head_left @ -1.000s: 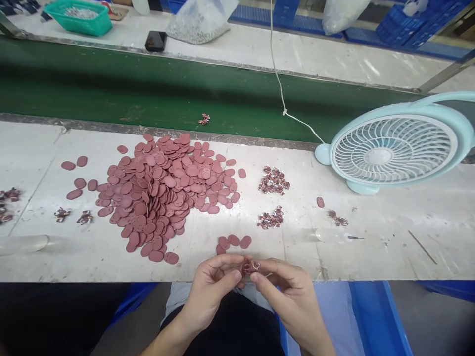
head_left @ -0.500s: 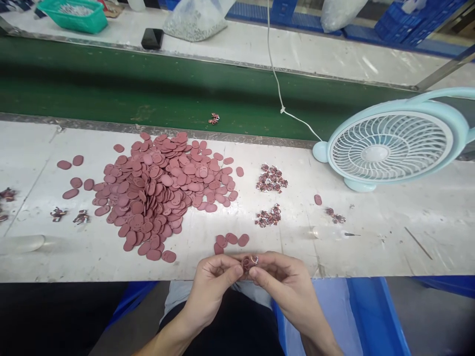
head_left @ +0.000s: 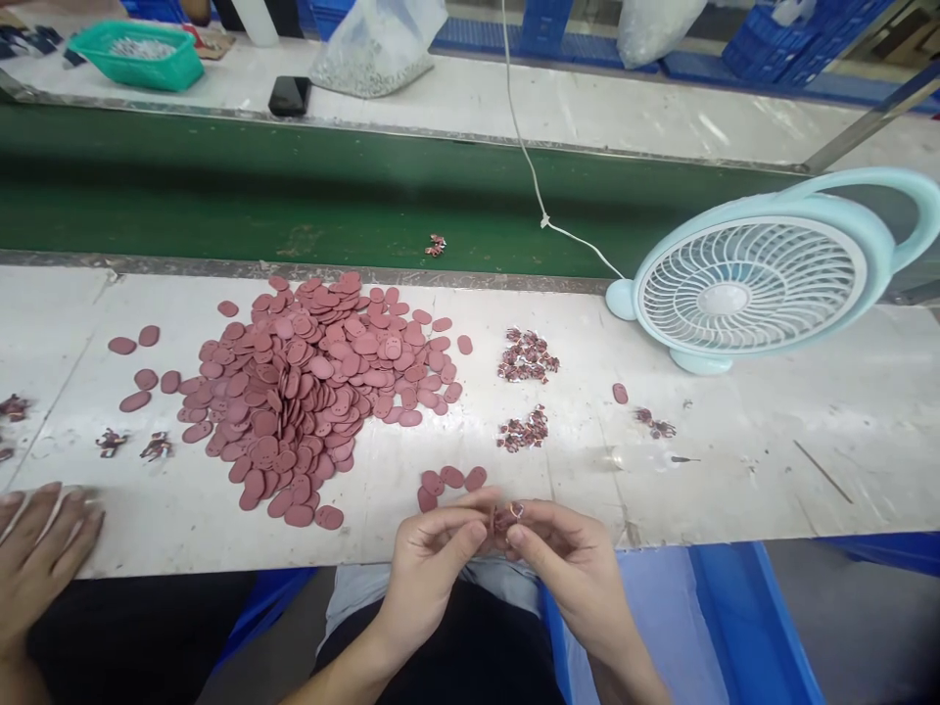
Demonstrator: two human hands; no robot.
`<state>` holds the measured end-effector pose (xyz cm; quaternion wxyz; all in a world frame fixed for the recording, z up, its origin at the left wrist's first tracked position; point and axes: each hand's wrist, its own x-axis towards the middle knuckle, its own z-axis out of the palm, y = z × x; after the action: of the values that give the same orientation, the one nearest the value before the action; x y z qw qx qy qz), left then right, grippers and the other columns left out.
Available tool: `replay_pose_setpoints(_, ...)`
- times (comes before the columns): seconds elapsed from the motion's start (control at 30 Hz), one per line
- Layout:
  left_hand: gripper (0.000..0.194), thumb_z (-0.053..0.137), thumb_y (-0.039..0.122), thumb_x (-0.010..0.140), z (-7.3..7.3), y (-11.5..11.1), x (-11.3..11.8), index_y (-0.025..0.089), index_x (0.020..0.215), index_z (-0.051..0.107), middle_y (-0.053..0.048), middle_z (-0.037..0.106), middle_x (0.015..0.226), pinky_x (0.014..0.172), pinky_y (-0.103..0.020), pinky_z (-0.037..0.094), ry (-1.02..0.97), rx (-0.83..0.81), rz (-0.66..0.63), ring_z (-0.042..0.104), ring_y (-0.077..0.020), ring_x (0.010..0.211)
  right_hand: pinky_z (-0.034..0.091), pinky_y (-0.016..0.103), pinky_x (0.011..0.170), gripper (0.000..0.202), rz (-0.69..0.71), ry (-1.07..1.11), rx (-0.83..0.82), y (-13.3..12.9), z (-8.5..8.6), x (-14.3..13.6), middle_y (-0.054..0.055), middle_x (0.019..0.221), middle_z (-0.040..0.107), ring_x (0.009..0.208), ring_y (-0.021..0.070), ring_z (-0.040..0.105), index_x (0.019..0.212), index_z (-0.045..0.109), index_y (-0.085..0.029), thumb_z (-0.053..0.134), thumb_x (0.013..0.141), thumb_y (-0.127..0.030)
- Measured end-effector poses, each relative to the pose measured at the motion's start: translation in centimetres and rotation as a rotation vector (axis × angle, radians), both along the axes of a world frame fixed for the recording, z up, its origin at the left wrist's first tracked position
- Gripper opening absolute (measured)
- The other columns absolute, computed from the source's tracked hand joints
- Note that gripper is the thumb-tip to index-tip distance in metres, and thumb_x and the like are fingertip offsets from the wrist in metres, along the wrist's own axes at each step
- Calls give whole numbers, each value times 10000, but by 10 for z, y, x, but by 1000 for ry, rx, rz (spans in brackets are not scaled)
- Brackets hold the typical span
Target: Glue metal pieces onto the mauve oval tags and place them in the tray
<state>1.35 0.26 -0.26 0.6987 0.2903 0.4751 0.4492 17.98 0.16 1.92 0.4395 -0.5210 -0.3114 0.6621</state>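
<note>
Over the table's near edge, my left hand (head_left: 439, 558) and my right hand (head_left: 571, 563) meet with thumbs and fingertips pinched. Between them is a small dark-brown piece (head_left: 506, 515) with white and orange trim, partly hidden by my fingers; its exact form is too small to make out. My right fingers grip its right side, and my left fingertips close at its left side. Just beyond my left hand lie several loose maroon oval discs (head_left: 452, 477). Farther left is a large heap of such discs (head_left: 294, 392).
Two clusters of brown trimmed pieces (head_left: 527, 356) lie right of the heap. A pale-blue fan (head_left: 749, 284) stands at right, with a clear bottle (head_left: 632, 458) before it. Another person's hand (head_left: 44, 548) rests at the left edge. A green belt (head_left: 308, 215) runs behind.
Another person's hand has appeared on the table at far left. My fingers have shifted slightly around the brown piece, which looks turned. The whole view has shifted a little.
</note>
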Motion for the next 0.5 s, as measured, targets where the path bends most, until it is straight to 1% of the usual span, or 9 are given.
replay_pose_setpoints(0.03, 137, 681, 251, 889, -1, 3, -3, 216, 929, 806, -109, 743, 1228, 982, -423, 545, 88, 68, -19, 660, -303, 1182, 623, 304, 737, 122, -48, 8, 4, -4, -5, 6, 42, 911, 788, 804, 194, 743, 966, 781, -247, 754, 849, -266)
replay_pose_setpoints(0.1, 177, 657, 225, 903, -4, 13, -12, 229, 1008, 799, -105, 735, 1242, 1039, -433, 515, 303, 258, -57, 657, -283, 1189, 608, 271, 634, 117, -175, 36, 15, -12, -15, 25, 36, 878, 781, 724, 180, 733, 935, 786, -252, 781, 821, -275)
replay_pose_setpoints(0.17, 224, 660, 195, 895, -8, 27, -22, 247, 1079, 776, -94, 734, 1235, 1007, -419, 544, 530, 490, -124, 686, -255, 1127, 578, 235, 556, 120, -314, 53, 17, -20, -22, 48, 33, 856, 770, 659, 162, 716, 893, 790, -245, 811, 787, -298)
replay_pose_setpoints(0.23, 295, 648, 168, 898, -12, 38, -29, 235, 1173, 730, -99, 714, 1260, 1001, -417, 551, 735, 700, -248, 677, -241, 1129, 566, 208, 549, 130, -442, 21, 0, -28, -26, 71, 34, 855, 759, 648, 141, 702, 868, 792, -227, 826, 772, -307)
replay_pose_setpoints(0.3, 325, 651, 152, 893, -15, 43, -30, 198, 1211, 696, -114, 702, 1273, 1023, -426, 538, 866, 915, -354, 647, -246, 1170, 571, 196, 579, 140, -527, -46, -31, -35, -29, 87, 40, 887, 754, 681, 132, 700, 882, 793, -213, 826, 776, -297)
replay_pose_setpoints(0.37, 310, 667, 150, 881, -15, 38, -26, 170, 1189, 689, -114, 713, 1248, 1033, -430, 531, 931, 1100, -458, 631, -259, 1183, 574, 197, 595, 143, -549, -90, -54, -40, -33, 92, 45, 920, 751, 709, 132, 700, 901, 790, -209, 821, 784, -287)
replay_pose_setpoints(0.4, 296, 670, 151, 878, -16, 33, -23, 162, 1174, 687, -108, 723, 1226, 1022, -428, 537, 956, 1158, -516, 634, -263, 1171, 574, 201, 592, 143, -542, -93, -58, -41, -35, 91, 45, 920, 749, 710, 133, 698, 903, 787, -210, 819, 786, -285)
replay_pose_setpoints(0.43, 272, 665, 151, 881, -16, 28, -19, 154, 1152, 689, -102, 733, 1199, 1000, -425, 550, 984, 1194, -569, 643, -266, 1147, 571, 205, 586, 142, -528, -88, -59, -42, -37, 87, 42, 910, 747, 703, 134, 696, 903, 785, -212, 819, 786, -286)
replay_pose_setpoints(0.5, 217, 636, 146, 897, -19, 17, -11, 142, 1107, 693, -98, 742, 1157, 934, -416, 579, 1055, 1196, -639, 661, -270, 1091, 566, 217, 573, 148, -494, -66, -52, -42, -40, 76, 38, 874, 743, 680, 135, 690, 903, 781, -215, 821, 784, -292)
